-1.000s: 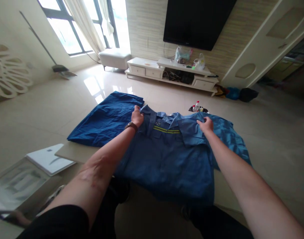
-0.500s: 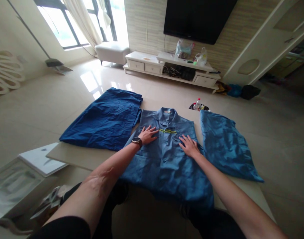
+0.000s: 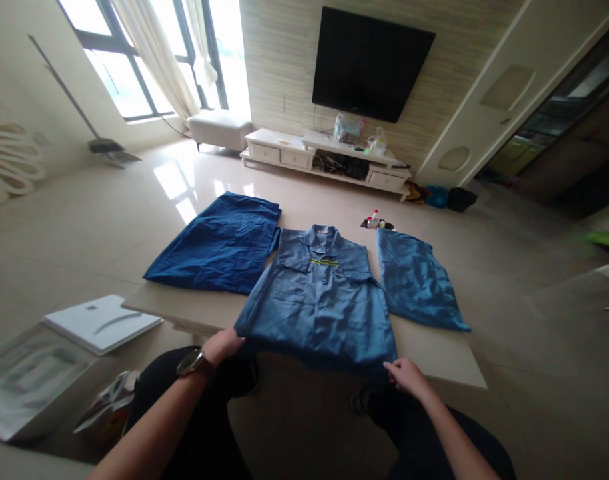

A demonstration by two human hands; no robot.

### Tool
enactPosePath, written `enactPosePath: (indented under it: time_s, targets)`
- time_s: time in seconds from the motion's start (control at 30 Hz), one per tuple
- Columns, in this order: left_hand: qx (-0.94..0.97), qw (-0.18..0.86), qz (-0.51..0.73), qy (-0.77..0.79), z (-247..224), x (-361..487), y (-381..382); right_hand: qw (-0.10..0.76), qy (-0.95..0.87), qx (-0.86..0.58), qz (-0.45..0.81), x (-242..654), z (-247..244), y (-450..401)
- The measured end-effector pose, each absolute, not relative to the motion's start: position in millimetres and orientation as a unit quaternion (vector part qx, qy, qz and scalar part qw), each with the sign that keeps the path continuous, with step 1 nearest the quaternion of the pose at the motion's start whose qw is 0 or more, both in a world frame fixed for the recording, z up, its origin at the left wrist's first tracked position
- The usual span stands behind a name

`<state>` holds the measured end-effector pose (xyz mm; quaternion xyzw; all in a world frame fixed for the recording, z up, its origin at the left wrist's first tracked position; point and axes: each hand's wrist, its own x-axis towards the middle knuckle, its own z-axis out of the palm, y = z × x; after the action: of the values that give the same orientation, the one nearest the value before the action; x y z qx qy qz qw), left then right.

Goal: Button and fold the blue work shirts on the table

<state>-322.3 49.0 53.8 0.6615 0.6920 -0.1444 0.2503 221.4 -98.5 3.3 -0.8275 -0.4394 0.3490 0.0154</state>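
The blue work shirt (image 3: 319, 300) lies flat on the table (image 3: 434, 353), its hem at the near edge. The left hand (image 3: 222, 345) and right hand (image 3: 407, 375) both touch this hem, fingers slightly curled — I cannot tell if they grip it. Folded dark blue cloth (image 3: 214, 243) lies just left of the shirt, lighter blue cloth (image 3: 414, 283) just right — neither touches the hands.

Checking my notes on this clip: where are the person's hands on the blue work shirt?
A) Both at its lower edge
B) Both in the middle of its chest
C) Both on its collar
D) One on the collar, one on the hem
A: the left hand and the right hand are each at a lower corner of the blue work shirt, on the side nearest the person.
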Motion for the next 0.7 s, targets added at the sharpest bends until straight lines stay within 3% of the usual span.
enactPosePath:
  time_s: [0.13,0.33,0.47,0.7]
  targets:
    - [0.673,0.211,-0.097,0.703,62,-300,28,0.059,-0.466,-0.847,0.249,217,-7,-122]
    - [0.761,0.141,0.026,0.632,79,-251,55,0.164,-0.614,-0.772,-0.019,201,-10,-110]
    - [0.775,0.125,0.052,0.618,84,-224,97,0.206,-0.68,-0.702,-0.046,196,-20,-70]
    - [0.77,0.105,0.075,0.624,65,-206,174,0.15,-0.69,-0.708,-0.017,223,-58,-41]
